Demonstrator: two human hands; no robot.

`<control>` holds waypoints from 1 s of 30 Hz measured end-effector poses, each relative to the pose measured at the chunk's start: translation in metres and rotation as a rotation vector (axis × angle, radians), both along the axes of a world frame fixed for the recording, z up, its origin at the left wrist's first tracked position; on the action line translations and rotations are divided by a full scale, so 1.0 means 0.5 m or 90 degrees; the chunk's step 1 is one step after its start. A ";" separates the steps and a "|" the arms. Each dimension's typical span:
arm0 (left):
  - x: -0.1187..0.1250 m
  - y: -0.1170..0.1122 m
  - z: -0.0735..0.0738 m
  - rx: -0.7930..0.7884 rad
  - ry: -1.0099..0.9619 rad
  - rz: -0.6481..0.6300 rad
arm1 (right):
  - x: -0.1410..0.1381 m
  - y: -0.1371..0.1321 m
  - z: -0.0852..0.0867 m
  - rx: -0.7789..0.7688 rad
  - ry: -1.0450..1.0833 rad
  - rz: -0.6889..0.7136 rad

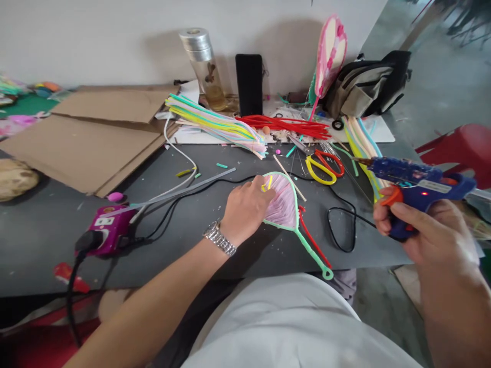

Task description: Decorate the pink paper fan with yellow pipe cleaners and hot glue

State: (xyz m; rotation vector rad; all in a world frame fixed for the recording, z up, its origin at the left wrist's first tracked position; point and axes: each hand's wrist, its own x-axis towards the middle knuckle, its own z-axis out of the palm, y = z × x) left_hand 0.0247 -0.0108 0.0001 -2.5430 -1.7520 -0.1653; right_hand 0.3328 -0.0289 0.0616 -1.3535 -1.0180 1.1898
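The hot glue gun (418, 176) is deep blue with a faint speckle, with an orange trigger and a red light. The pipe-cleaner fan (286, 204) has a mint-green frame and handle around pale pink, finely striped fill, with yellow bits near its rim. The scissors (311, 169) have one yellow loop and one red. The loose pipe cleaners (215, 122) form bands of yellow, mint, pink and white beside a bright red bunch (282, 127). The propped fan (330, 56) seems pink and cream with darker pink blotches, though it is hard to tell. The power unit (103, 230) is magenta, and the counter (46, 245) is dark grey.
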 end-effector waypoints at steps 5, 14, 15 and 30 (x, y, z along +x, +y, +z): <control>0.012 0.013 0.003 -0.014 -0.052 0.018 | 0.009 -0.006 -0.007 0.002 0.009 -0.009; 0.003 0.042 -0.027 0.002 -0.125 -0.014 | 0.025 -0.028 -0.018 0.020 -0.010 -0.016; 0.004 0.043 -0.032 0.008 -0.132 -0.019 | 0.025 -0.031 -0.017 0.020 -0.015 -0.018; -0.150 -0.274 0.083 -0.145 -0.480 0.172 | 0.005 -0.015 -0.017 0.067 0.025 0.060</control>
